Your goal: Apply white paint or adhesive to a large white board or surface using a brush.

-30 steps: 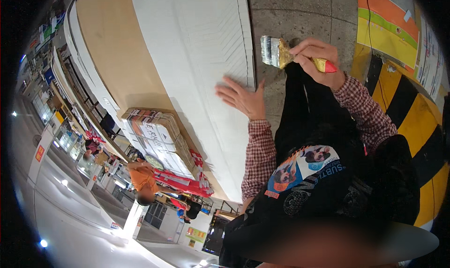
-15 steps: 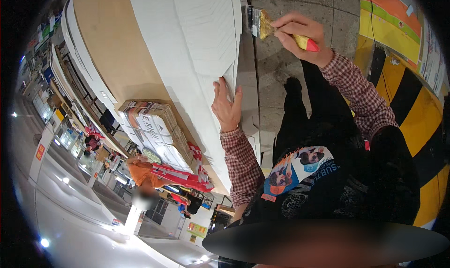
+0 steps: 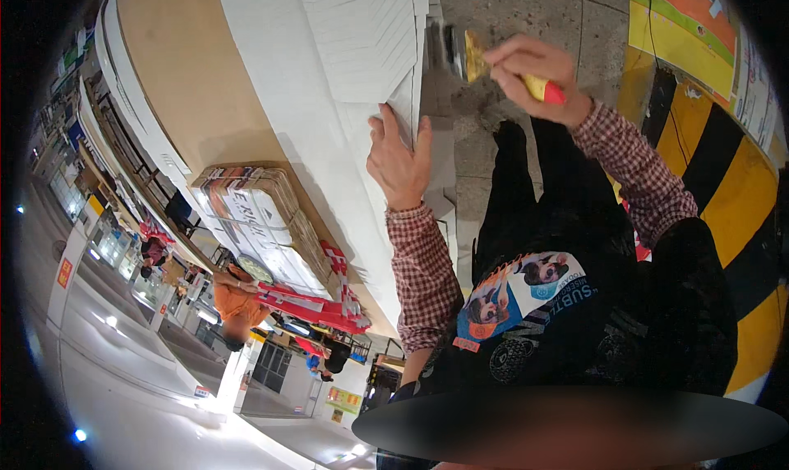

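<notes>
The right hand [image 3: 532, 69] is clenched around the yellow and red handle of a paintbrush [image 3: 493, 67], as it was half a second ago. It now sits closer to the left hand, and the brush head with its metal band points leftward to the edge of the white wall [image 3: 345, 51]. A second ago the same hand and brush were lower and further from that edge. The bristles end just beside the wall's corner; whether they touch it cannot be made out, because they are blurred and dark against the concrete floor [image 3: 526, 10].

The left hand [image 3: 401, 159] lies open and flat, holding nothing, palm against the white wall right at its corner, fingers spread and pointing up. Half a second ago it rested in much the same place; a second ago it lay more to the side with the fingers fanned out wider.

Below the right hand the person's dark trousers and checked sleeves fill the view. To the right of that hand a yellow and black striped barrier [image 3: 723, 191] is cut off by the rim. Far to the left of the left hand, stacked cartons [image 3: 255, 215] and a person in an orange top [image 3: 238, 301] appear small and bent by the lens.
</notes>
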`<action>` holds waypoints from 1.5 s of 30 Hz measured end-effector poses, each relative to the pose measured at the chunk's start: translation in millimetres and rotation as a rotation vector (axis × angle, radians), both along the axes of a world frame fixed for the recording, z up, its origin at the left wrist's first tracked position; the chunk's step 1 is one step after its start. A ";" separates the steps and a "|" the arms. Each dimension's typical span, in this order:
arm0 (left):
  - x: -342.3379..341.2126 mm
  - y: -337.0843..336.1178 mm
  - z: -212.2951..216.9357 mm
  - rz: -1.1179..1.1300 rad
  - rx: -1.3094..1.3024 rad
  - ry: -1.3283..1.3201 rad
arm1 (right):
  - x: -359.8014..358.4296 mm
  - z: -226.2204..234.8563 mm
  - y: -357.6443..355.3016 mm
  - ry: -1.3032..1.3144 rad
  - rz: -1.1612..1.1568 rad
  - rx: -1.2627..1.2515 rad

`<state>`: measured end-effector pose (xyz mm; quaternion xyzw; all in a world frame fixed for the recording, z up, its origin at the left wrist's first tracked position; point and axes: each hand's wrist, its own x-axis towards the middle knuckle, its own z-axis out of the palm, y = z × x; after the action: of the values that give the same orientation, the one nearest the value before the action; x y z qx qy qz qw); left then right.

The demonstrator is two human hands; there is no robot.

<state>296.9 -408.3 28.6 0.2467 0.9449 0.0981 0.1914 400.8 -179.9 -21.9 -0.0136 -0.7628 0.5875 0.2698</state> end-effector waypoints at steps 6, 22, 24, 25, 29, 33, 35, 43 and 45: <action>35.7 10.0 -26.1 0.172 -0.128 0.155 | 30.4 23.9 -11.6 -0.071 0.014 -0.156; 37.4 -69.5 4.0 -0.006 0.129 -0.112 | 7.0 1.5 -7.0 0.083 -0.121 0.132; 33.5 -68.6 8.2 0.006 0.123 -0.143 | 8.1 -4.6 -15.0 0.090 -0.080 0.070; 32.4 -67.5 9.9 0.018 0.121 -0.171 | 13.5 -6.5 -22.5 0.084 -0.081 0.068; 29.9 -69.0 12.0 0.032 0.164 -0.214 | 31.6 2.7 -39.0 0.026 -0.023 0.035; 30.8 -70.3 9.4 0.001 0.163 -0.180 | 25.3 8.6 -30.9 0.093 -0.100 0.125; 32.6 -69.0 6.7 -0.015 0.164 -0.170 | 23.0 0.8 -32.3 0.095 -0.076 0.130; 69.2 -47.2 -12.8 -0.005 -0.273 0.162 | 71.0 14.1 -72.6 -0.009 0.001 -0.120; 84.7 -54.7 -31.1 0.078 -0.232 0.131 | 79.8 18.0 -69.0 0.004 -0.027 -0.132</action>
<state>381.6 -463.0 -2.5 0.1919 0.9693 -0.0207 0.1524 480.5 -248.9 -3.9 -0.0406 -0.7216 0.6329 0.2777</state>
